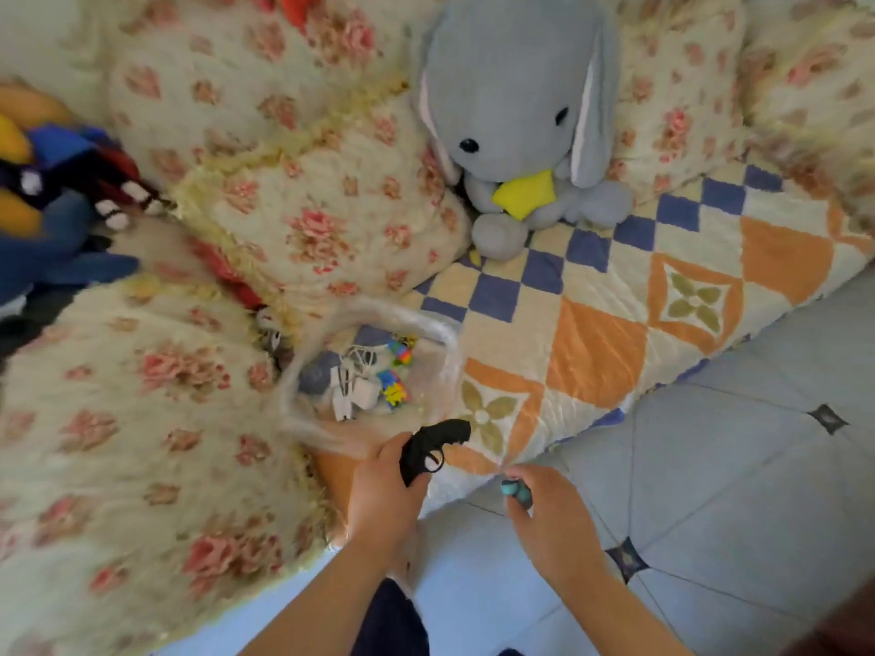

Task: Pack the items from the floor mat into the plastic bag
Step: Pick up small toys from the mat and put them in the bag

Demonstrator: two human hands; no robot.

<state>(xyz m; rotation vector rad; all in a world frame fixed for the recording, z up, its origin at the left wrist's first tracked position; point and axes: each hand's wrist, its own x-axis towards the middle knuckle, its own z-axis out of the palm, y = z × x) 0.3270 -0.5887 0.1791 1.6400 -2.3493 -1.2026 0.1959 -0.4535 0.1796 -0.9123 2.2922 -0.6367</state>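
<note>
Looking down on a checkered floor mat (pixel 615 324), with a grey plush rabbit (pixel 516 111) sitting at its far edge. Facing a clear plastic bag (pixel 445 343) lying open on the mat's left part, containing white chargers (pixel 352 390) and colourful toys (pixel 393 393). Gripping a black toy revolver (pixel 433 449) in the left hand (pixel 388 490), at the bag's near rim. Pinching a small teal object (pixel 516 492) in the right hand (pixel 554 518), just right of the revolver.

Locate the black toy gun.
In the head view, the black toy gun sits lower centre, gripped by the left hand beside the plastic bag.
</note>
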